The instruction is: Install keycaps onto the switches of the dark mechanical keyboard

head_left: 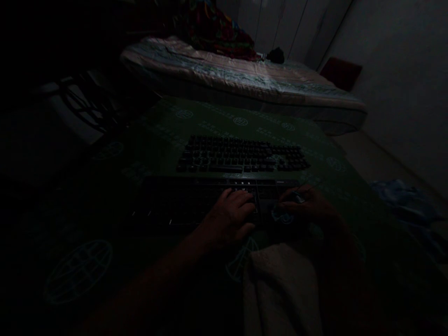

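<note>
A dark keyboard base lies across the green printed cloth, its keyed area mostly too dark to make out. My left hand rests on its right-hand part, fingers stretched over it and thumb near the front edge. At the base's right end, my right hand is closed in a pinch around a small, pale, shiny thing; its kind is too dark to tell. Behind the base, loose black keycaps are laid out in keyboard order, with cloth showing between some of them.
The green cloth covers the table. A pale folded cloth lies in front of the base, between my forearms. Beyond the table stands a bed with a dark patterned blanket. Bluish fabric lies at the right.
</note>
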### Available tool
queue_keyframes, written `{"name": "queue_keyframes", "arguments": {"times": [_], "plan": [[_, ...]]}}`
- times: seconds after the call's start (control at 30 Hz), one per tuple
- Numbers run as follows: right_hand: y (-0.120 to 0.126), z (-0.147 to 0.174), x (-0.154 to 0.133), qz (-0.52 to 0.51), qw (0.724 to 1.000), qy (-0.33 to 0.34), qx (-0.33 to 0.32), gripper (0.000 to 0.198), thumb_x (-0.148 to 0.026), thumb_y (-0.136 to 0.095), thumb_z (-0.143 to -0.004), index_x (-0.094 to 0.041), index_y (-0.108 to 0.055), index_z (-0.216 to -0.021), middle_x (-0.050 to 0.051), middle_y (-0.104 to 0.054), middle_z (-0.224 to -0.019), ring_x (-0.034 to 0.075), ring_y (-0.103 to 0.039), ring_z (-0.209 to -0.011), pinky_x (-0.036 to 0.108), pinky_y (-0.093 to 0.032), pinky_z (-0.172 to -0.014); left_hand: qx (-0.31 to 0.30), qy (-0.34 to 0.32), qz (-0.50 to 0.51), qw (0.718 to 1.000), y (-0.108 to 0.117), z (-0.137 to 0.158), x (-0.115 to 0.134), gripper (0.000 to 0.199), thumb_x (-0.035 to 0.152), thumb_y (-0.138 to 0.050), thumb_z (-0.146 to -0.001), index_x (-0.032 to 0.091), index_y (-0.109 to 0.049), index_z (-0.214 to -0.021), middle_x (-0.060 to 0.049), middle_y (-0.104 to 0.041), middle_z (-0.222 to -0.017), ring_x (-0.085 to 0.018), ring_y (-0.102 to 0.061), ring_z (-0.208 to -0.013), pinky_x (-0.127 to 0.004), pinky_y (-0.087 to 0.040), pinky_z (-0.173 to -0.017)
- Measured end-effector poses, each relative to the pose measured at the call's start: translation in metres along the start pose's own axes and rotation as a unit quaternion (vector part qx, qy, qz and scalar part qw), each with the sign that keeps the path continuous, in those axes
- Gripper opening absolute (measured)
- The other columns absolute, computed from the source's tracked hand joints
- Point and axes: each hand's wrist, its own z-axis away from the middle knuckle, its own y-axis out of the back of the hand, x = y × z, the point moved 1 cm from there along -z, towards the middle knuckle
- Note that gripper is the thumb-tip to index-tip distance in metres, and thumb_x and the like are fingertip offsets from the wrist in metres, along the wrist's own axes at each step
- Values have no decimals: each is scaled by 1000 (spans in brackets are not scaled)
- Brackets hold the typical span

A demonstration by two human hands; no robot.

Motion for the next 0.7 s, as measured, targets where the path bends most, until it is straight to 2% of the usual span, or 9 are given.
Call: {"name": "queue_keyframes", "arguments": {"times": [0.07,0.23,0.4,0.57,0.7], "plan": [[-1,1,0,2,999,-15,-28,22,-37,-78,-57,-18,-70,-64,-2,-60,-55,10,-52,-49,23,-41,-48,2,-2,0,1000,0,0,0,30,30,-58,-82,20,-56,-110,-12,-54,-131,-27,-44,-126,-53,-26,-107],[-2,1,-1,-7,1000,1,6,23,-39,-78,-58,-18,-70,-66,-1,-62,-58,11,-53,-52,23,-42,-50,-1,1,-1,1000,2,-1,1,32,29,-59,-81,19,-56,-112,-12,-54,-131,-28,-44,-126,-53,-26,-107],[-1,-1,0,21,998,12,-49,28,-43,-78,-60,-17,-71,-67,1,-64,-62,12,-56,-57,24,-44,-54,-2,-2,-3,1000,1,-1,1,33,29,-60,-80,18,-55,-112,-13,-54,-131,-28,-44,-125,-54,-26,-106],[-5,0,-3,21,998,32,-55,33,-47,-76,-63,-16,-71,-72,1,-64,-64,13,-56,-59,26,-45,-56,-9,2,6,1000,1,-1,1,33,30,-60,-81,20,-55,-112,-11,-54,-132,-27,-43,-126,-53,-25,-107],[-8,-1,-2,29,995,38,-87,32,-47,-77,-63,-17,-72,-70,2,-65,-66,14,-59,-64,27,-47,-62,-8,3,6,1000,2,-2,2,32,30,-60,-81,20,-56,-111,-11,-54,-131,-27,-43,-126,-52,-25,-107]]}}
